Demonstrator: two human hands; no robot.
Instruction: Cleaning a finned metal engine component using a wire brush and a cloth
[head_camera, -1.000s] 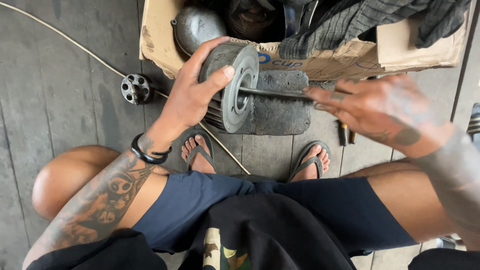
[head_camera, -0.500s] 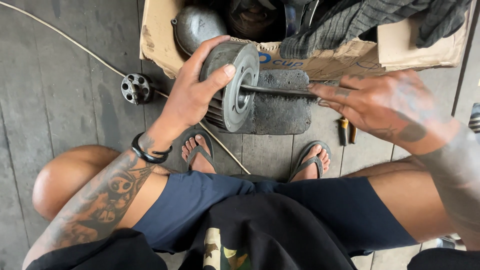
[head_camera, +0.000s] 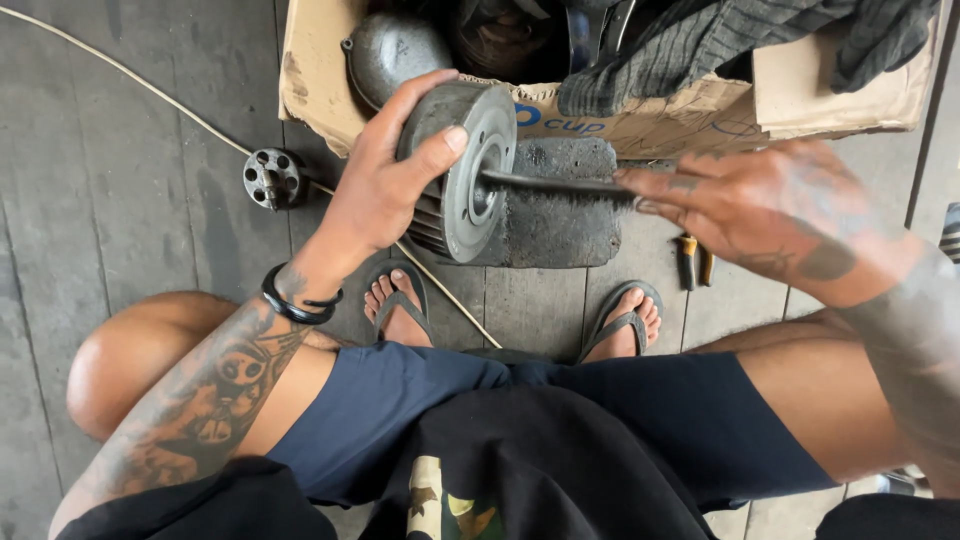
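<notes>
My left hand (head_camera: 385, 175) grips a grey finned metal wheel (head_camera: 462, 170) by its rim, holding it on edge above a dark rectangular block (head_camera: 560, 205) on the floor. My right hand (head_camera: 770, 215) holds a thin dark rod-like tool (head_camera: 555, 185) level, its tip in the wheel's centre hole. My two feet in flip-flops (head_camera: 400, 305) rest on the planks just below the block.
A worn cardboard box (head_camera: 320, 75) at the top holds a round metal cover (head_camera: 392, 50), dark parts and a grey cloth (head_camera: 720, 35). A small round metal part (head_camera: 270, 178) and a thin cord (head_camera: 130, 75) lie left. A small tool (head_camera: 690, 260) lies on the planks.
The wheel and both hands have stayed nearly in place; the right hand and the rod have shifted slightly.
</notes>
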